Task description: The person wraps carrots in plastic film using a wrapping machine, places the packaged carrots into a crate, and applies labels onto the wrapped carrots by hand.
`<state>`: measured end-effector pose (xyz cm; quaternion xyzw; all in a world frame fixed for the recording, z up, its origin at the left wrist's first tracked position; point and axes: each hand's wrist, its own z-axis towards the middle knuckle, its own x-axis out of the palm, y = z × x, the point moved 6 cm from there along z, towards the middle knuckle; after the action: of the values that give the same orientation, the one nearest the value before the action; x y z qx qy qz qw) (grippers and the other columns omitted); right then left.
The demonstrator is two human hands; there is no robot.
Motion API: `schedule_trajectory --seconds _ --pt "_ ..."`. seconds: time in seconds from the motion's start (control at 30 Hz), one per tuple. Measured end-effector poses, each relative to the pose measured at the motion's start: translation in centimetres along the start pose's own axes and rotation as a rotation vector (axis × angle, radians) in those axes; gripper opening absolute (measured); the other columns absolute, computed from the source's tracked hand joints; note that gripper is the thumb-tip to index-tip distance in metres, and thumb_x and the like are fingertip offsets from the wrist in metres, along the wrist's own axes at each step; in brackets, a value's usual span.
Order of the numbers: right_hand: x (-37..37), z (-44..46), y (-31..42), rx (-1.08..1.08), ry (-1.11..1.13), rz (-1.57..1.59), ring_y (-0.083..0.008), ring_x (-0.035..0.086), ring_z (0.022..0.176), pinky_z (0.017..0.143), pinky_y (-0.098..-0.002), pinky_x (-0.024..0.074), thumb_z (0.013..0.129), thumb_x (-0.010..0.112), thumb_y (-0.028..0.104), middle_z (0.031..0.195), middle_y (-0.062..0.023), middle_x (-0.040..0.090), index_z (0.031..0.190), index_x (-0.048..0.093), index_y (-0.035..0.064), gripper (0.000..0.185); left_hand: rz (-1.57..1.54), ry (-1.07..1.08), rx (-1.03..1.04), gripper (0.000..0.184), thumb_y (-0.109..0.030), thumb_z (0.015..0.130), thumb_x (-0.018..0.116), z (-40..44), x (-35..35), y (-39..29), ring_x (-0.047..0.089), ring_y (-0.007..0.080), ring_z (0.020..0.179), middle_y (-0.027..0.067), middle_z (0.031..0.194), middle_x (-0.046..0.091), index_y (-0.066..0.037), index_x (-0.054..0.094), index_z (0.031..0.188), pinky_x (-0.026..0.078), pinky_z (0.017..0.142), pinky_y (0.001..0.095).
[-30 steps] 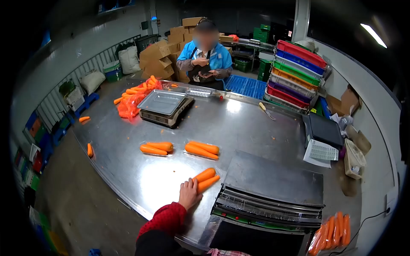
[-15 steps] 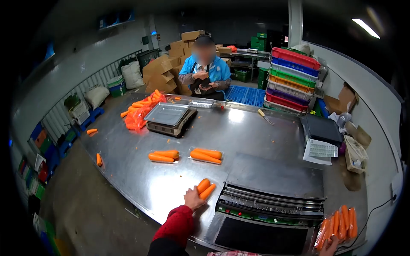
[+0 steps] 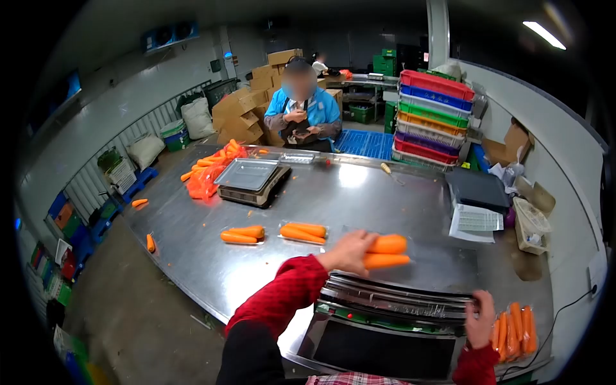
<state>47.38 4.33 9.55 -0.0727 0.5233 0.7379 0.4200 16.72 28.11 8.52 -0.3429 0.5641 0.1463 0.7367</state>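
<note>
Two large carrots (image 3: 387, 251) lie side by side in the grip of my left hand (image 3: 351, 252), raised over the back part of the film-wrapping machine (image 3: 394, 298). Whether a clear tray sits under them is hard to make out. My right hand (image 3: 480, 319) is at the right end of the machine's rollers, its fingers curled in; what they pinch, if anything, is hidden. Just right of that hand lie several film-wrapped carrot packs (image 3: 515, 332). Two carrot pairs on clear trays, a left pack (image 3: 242, 235) and a right pack (image 3: 303, 232), rest on the steel table.
A weighing scale (image 3: 251, 179) stands beside a red bag of carrots (image 3: 208, 176). Loose carrots lie near the table's left edge. A person in blue (image 3: 305, 112) stands across the table. Stacked crates (image 3: 433, 119), a peeler (image 3: 386, 168) and a printed sheet (image 3: 476, 220) are to the right.
My left hand has lifted the two carrots off the table and carried them right, over the machine. My right hand has left the wrapped packs and moved up-left to the rollers.
</note>
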Motion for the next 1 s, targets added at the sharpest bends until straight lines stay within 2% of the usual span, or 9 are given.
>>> schedule_trajectory --seconds 0.1,0.17,0.27,0.37,0.53,0.6,0.67,0.77,1.0 --pt "5.5 4.6 3.5 -0.340 0.041 -0.063 -0.0336 0.060 0.093 0.082 -0.0367 0.0496 0.074 0.070 0.003 0.109 -0.0174 0.058 0.106 0.058 -0.0002 0.034 0.077 0.108 0.190 0.100 -0.031 0.052 0.083 4.9 5.1 -3.4 0.050 0.0384 0.108 0.0206 0.117 0.051 -0.005 0.039 0.138 0.042 0.095 0.0440" --pt "8.7 6.9 4.8 -0.453 0.072 -0.105 -0.0377 0.058 0.101 0.088 -0.0414 0.0480 0.074 0.073 0.012 0.115 -0.0182 0.057 0.110 0.059 0.0018 0.039 -0.058 0.334 0.103 0.108 -0.044 0.057 0.085 6.1 8.4 -3.4 0.043 0.0383 0.123 0.0208 0.130 0.046 -0.008 0.033 0.145 0.036 0.103 0.0445" --pt "13.3 9.1 2.8 -0.415 0.183 -0.219 -0.0335 0.051 0.114 0.097 -0.0433 0.0403 0.081 0.069 0.029 0.124 -0.0143 0.055 0.119 0.059 0.0054 0.045 0.046 0.156 0.220 0.098 -0.064 0.072 0.069 5.4 8.5 -3.3 0.035 0.0352 0.134 0.0183 0.143 0.039 -0.012 0.034 0.146 0.027 0.108 0.0512" --pt "18.2 9.4 -3.2 -0.338 0.370 -0.313 -0.0329 0.050 0.116 0.098 -0.0435 0.0379 0.084 0.066 0.034 0.125 -0.0137 0.054 0.122 0.059 0.0066 0.048 0.189 -0.130 0.187 0.085 -0.058 0.077 0.066 2.5 8.5 -2.4 0.036 0.0337 0.133 0.0163 0.140 0.042 -0.012 0.039 0.143 0.028 0.106 0.0558" --pt "17.2 8.9 -1.6 -0.408 0.388 -0.352 -0.0309 0.051 0.115 0.097 -0.0434 0.0376 0.085 0.063 0.033 0.123 -0.0118 0.057 0.122 0.059 0.0089 0.044 0.112 -0.128 -0.027 0.063 -0.058 0.083 0.061 -0.7 8.2 -0.3 0.034 0.0345 0.137 0.0095 0.145 0.043 -0.025 0.051 0.137 0.021 0.106 0.0664" --pt "17.5 9.4 -2.1 -0.298 0.448 -0.249 -0.0293 0.052 0.115 0.098 -0.0432 0.0370 0.085 0.063 0.029 0.120 -0.0102 0.058 0.119 0.059 0.0090 0.040 0.023 -0.128 -0.027 0.063 -0.054 0.083 0.064 -1.4 7.7 0.5 0.032 0.0363 0.138 0.0134 0.144 0.043 -0.021 0.052 0.136 0.024 0.107 0.0613" --pt "18.4 9.6 -2.2 -0.352 0.430 -0.261 -0.0290 0.052 0.116 0.098 -0.0430 0.0373 0.085 0.064 0.027 0.120 -0.0102 0.058 0.118 0.058 0.0089 0.038 -0.085 -0.187 0.025 0.066 -0.048 0.082 0.068 -1.1 7.6 0.8 0.033 0.0390 0.136 0.0199 0.143 0.041 -0.013 0.051 0.136 0.030 0.109 0.0503" --pt "17.7 9.4 -1.1 -0.418 0.367 -0.227 -0.0311 0.053 0.115 0.096 -0.0431 0.0395 0.082 0.066 0.022 0.117 -0.0126 0.060 0.114 0.059 0.0075 0.036 -0.144 -0.193 0.063 0.069 -0.043 0.082 0.069 -0.3 8.2 0.8 0.034 0.0401 0.135 0.0218 0.143 0.040 -0.008 0.048 0.137 0.032 0.110 0.0459" --pt "14.1 9.0 -2.4 -0.348 0.439 -0.200 -0.0363 0.056 0.105 0.091 -0.0449 0.0432 0.077 0.070 0.020 0.108 -0.0150 0.062 0.109 0.060 0.0064 0.037 -0.189 -0.191 0.106 0.067 -0.042 0.084 0.067 0.7 8.8 -2.3 0.032 0.0402 0.137 0.0215 0.143 0.039 -0.008 0.045 0.138 0.032 0.110 0.0458"
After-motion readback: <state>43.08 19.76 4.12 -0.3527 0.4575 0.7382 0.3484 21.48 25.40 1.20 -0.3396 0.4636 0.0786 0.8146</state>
